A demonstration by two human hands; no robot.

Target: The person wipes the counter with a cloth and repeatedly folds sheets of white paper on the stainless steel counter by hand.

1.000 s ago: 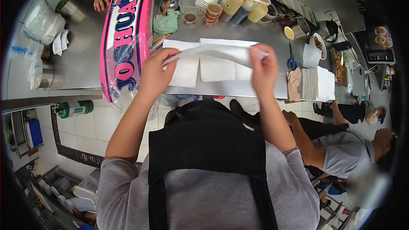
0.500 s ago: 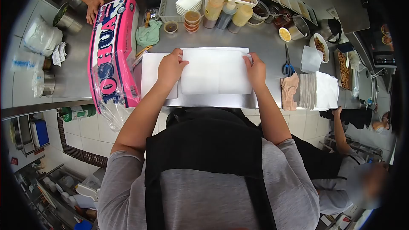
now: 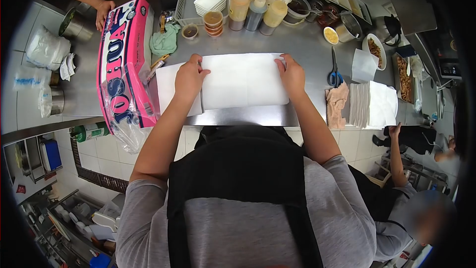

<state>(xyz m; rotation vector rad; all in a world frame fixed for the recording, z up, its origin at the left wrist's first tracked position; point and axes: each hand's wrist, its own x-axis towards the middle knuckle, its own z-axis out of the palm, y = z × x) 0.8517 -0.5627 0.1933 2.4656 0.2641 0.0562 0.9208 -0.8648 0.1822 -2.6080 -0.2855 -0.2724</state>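
Observation:
A white paper sheet (image 3: 245, 80) lies flat on the steel counter (image 3: 248, 118) in front of me. My left hand (image 3: 190, 78) pinches its upper left corner, thumb against the fingers. At the upper right corner my right hand (image 3: 291, 73) holds the edge between thumb and fingers. Another white sheet (image 3: 167, 89) lies to the left, partly under my left forearm. Left of it stands a pink and white JOSHUA package (image 3: 121, 64) in clear plastic.
Blue scissors (image 3: 334, 72), a tan cloth (image 3: 337, 104) and stacked napkins (image 3: 359, 104) are at the right. Sauce bottles (image 3: 256, 12), sauce cups (image 3: 213, 22) and a green cloth (image 3: 165, 39) stand behind. Another person's hand (image 3: 103, 14) touches the package; a co-worker (image 3: 396, 213) is lower right.
The paper raised between my hands a second ago now lies flat over the sheets. The co-worker at the right has moved and stretched an arm toward the counter.

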